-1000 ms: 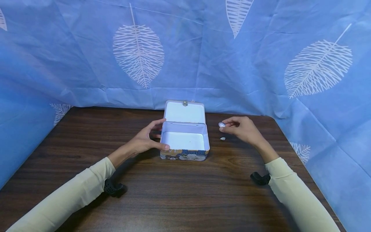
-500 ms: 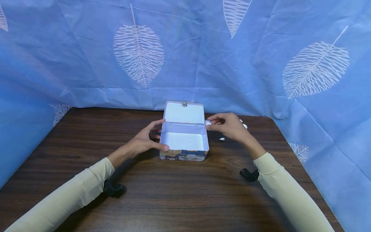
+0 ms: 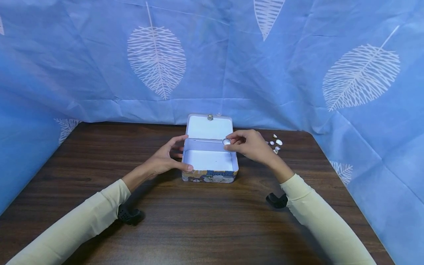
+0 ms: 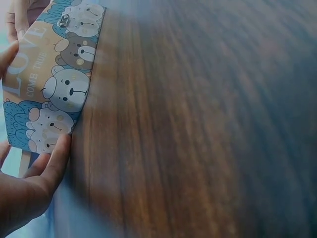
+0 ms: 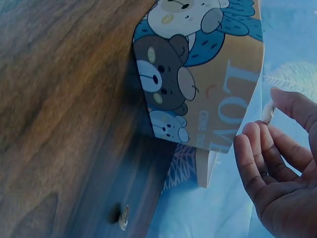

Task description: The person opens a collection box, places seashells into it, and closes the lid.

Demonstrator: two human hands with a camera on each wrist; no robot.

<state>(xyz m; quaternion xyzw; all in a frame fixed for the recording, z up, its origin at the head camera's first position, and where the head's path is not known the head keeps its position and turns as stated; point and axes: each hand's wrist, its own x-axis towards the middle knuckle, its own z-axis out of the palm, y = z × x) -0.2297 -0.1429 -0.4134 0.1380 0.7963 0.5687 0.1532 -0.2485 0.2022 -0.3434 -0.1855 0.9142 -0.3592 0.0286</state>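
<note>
A tin box (image 3: 210, 176) printed with cartoon bears stands on the table, its hinged lid (image 3: 209, 127) raised at the back. Its white inside (image 3: 208, 159) faces up. My left hand (image 3: 163, 159) holds the box by its left side, thumb on the front rim and fingers along the side. Over the right back part of the open box, my right hand (image 3: 249, 144) pinches a small white seashell (image 5: 269, 113) between thumb and fingertips. In the right wrist view the bear-printed wall (image 5: 168, 74) lies beside those fingers.
Several small white shells (image 3: 279, 142) lie at the table's back right. Another shell (image 5: 124, 218) on the table, seen in the right wrist view, is hidden by my right arm in the head view. A blue leaf-print curtain (image 3: 281, 73) hangs behind the dark wooden table (image 3: 198, 228).
My right hand has carried the shell left from beside the box to over its right back part, uncovering the shells on the table. My left hand stays on the box.
</note>
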